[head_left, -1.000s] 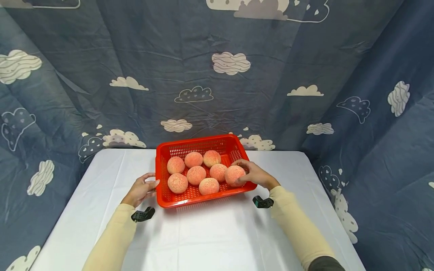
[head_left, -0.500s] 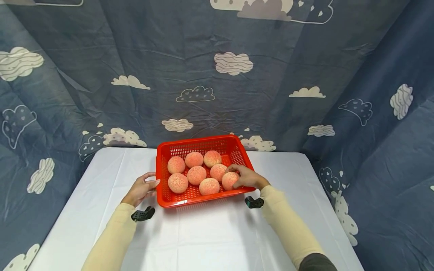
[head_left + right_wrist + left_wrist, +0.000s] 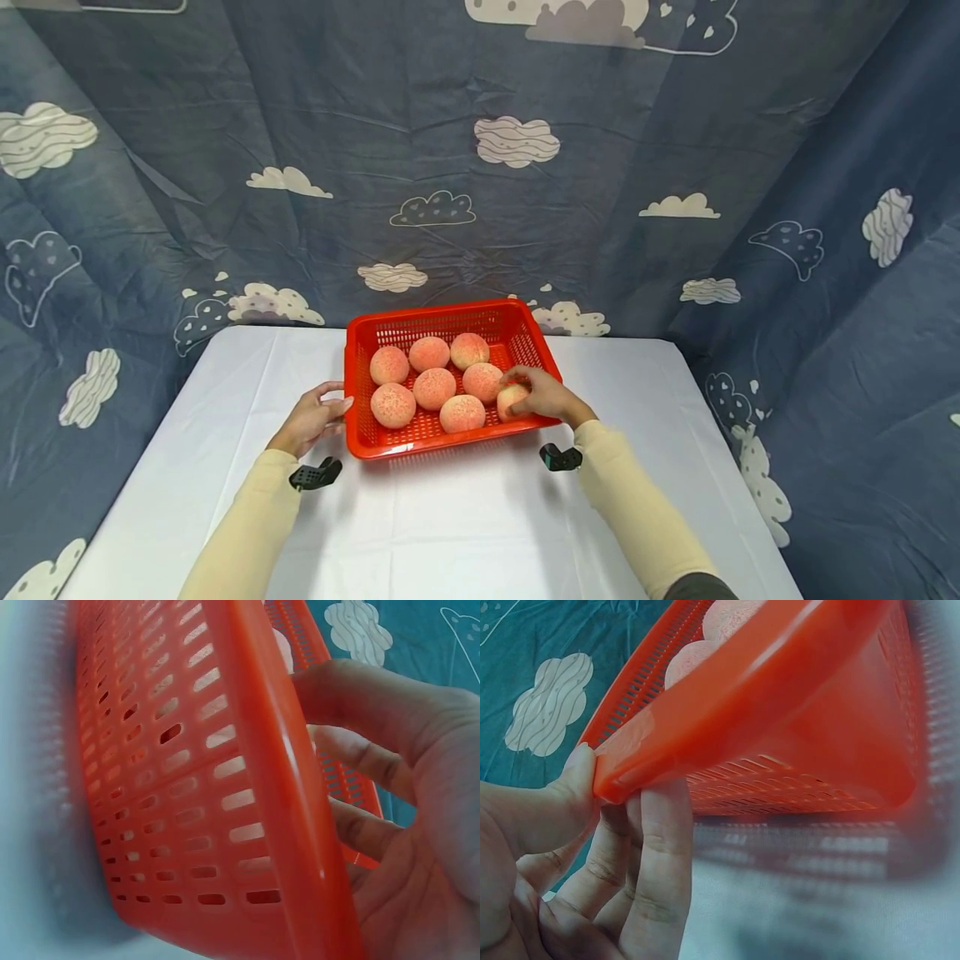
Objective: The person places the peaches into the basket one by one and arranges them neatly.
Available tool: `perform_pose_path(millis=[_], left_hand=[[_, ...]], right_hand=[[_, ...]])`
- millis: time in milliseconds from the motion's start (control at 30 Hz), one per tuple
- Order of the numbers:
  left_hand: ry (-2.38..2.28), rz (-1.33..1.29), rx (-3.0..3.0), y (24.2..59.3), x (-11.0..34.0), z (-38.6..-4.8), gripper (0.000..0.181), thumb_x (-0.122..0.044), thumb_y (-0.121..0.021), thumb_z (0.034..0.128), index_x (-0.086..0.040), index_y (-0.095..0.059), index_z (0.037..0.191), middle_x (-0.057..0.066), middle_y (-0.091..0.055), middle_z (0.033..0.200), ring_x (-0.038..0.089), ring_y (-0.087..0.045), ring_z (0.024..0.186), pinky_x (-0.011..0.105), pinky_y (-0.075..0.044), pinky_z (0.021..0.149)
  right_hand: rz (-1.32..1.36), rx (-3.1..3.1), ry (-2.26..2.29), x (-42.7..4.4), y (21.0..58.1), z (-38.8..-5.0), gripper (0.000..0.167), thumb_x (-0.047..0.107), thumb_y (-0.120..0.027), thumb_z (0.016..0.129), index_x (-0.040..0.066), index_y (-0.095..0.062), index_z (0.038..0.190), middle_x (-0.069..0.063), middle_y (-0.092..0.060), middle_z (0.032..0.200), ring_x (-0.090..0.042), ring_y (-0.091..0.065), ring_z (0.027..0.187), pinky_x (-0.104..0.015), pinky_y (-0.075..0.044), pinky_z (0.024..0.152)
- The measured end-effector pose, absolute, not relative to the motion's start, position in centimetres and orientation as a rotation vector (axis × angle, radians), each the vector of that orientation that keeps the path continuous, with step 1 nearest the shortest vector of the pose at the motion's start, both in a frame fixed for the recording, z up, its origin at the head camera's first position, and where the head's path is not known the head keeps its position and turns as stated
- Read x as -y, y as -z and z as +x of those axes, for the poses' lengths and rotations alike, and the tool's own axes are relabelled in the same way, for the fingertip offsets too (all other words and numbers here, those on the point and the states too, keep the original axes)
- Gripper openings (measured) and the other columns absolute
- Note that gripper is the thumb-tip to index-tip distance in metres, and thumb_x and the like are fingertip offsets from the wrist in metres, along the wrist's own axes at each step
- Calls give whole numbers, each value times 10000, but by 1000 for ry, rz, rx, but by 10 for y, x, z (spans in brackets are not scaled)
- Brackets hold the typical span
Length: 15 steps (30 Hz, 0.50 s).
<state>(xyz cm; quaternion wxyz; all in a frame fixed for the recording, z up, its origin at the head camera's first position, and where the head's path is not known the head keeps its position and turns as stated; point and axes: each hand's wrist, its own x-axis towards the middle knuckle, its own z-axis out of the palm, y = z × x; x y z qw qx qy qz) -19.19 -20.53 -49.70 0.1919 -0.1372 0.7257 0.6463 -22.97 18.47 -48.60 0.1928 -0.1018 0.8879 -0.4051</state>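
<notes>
A red plastic basket [image 3: 450, 440] holds several round pink-orange peaches [image 3: 434, 389] on its slotted floor. At its left end my left hand [image 3: 313, 419] pinches the rim; in the left wrist view the thumb lies on the rim's edge and the fingers are underneath. My right hand [image 3: 546, 396] reaches over the right end and holds a peach [image 3: 512, 402] at the front right corner of the basket, thumb and fingers about it. In the right wrist view the basket's slotted wall [image 3: 180, 787] hides that peach and the fingertips of the right hand [image 3: 405, 780].
The basket stands slightly turned near the back of a table with a white cloth [image 3: 450, 525]. A dark blue curtain [image 3: 337, 125] with cloud prints hangs behind and at both sides. A black device [image 3: 561, 457] is at each wrist.
My right hand has moved left and down with the peach, from over the basket's right end into its front right corner. The left hand keeps its place on the rim.
</notes>
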Motion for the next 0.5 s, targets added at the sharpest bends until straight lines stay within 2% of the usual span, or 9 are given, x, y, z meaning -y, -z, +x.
perform_pose_path(millis=[233,500], left_hand=[[-1810,-402,-2031,497,205,-192,494,-139,-576,971,-30,-363,1403,25,-653,910,138,-582,741,242,-532,656],[-1809,-389,-2035,496,205,-190,491,-136,-566,977,-36,-354,1408,0,-641,893,126,-566,739,233,-520,634]], right_hand=[[-303,-2480,1269,-184,486,-226,428,63,-797,762,38,-616,1149,-171,-598,1212,-331,-512,1147,-517,-389,1016],[-327,-2479,1396,-191,485,-219,400,111,-735,836,4,-595,1195,-159,-603,1200,-331,-529,1128,-524,-394,1009]])
